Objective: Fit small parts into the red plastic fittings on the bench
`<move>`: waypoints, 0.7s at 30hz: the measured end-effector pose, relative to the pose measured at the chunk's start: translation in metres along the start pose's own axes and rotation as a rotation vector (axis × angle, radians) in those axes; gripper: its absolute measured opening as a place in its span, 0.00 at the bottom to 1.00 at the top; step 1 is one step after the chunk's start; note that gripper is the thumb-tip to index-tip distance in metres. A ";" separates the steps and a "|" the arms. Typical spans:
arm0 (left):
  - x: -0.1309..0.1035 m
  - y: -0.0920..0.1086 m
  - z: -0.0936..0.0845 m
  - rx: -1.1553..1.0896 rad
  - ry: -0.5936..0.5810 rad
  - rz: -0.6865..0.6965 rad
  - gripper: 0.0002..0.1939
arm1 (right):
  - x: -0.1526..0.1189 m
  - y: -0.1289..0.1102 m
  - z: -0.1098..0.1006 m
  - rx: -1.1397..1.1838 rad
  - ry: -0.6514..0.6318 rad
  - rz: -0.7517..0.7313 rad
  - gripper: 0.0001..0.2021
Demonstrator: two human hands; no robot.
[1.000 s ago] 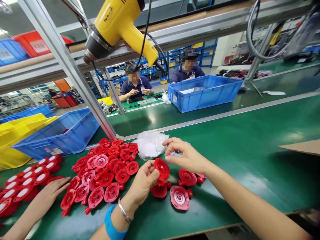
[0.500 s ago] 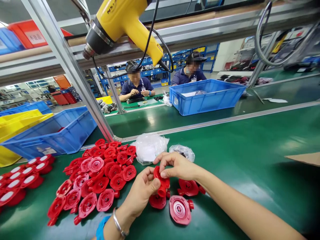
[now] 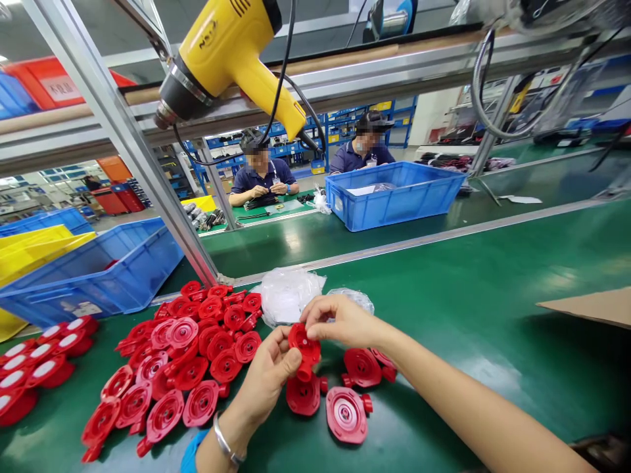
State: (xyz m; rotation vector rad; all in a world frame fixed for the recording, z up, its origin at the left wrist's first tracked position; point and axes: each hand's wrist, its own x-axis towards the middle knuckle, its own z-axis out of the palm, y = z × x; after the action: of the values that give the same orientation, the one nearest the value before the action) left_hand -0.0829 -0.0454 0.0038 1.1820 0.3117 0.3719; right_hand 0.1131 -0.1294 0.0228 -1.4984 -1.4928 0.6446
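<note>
A: Nearest the front edge of the green surface [image 3: 493, 315], what have the hands got?

B: The left hand [image 3: 269, 378] is closed round a red round part [image 3: 303, 345], lifted just above the surface. The right hand [image 3: 340, 322] pinches at the top of that same part, fingers drawn together on something too small to make out.

A: So which step is that, do you think?

B: I'd judge something is being fitted or pressed into the part. The next move likely calls for a steady left grip while the right seats it squarely.

A: And around them?

B: Three loose red parts [image 3: 345, 412] lie just under the hands, a red pile [image 3: 197, 341] to the left, and clear plastic bags [image 3: 288, 295] just behind. Farther back stand a blue bin [image 3: 98, 276] by the left edge and a yellow heat gun [image 3: 221, 49] hanging overhead.
</note>
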 end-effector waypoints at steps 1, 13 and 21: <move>0.000 0.002 0.000 -0.019 0.015 0.003 0.19 | 0.002 -0.001 -0.010 -0.086 0.025 0.033 0.09; -0.010 -0.002 0.002 -0.218 0.005 -0.044 0.18 | 0.011 0.053 -0.038 -0.877 -0.085 0.414 0.06; -0.009 -0.001 0.007 -0.280 -0.008 -0.029 0.16 | 0.006 0.058 -0.029 -0.911 -0.086 0.317 0.09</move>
State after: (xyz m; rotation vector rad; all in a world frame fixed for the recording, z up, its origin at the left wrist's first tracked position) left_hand -0.0880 -0.0557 0.0058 0.9034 0.2596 0.3723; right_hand 0.1670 -0.1226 -0.0120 -2.4519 -1.7316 0.1802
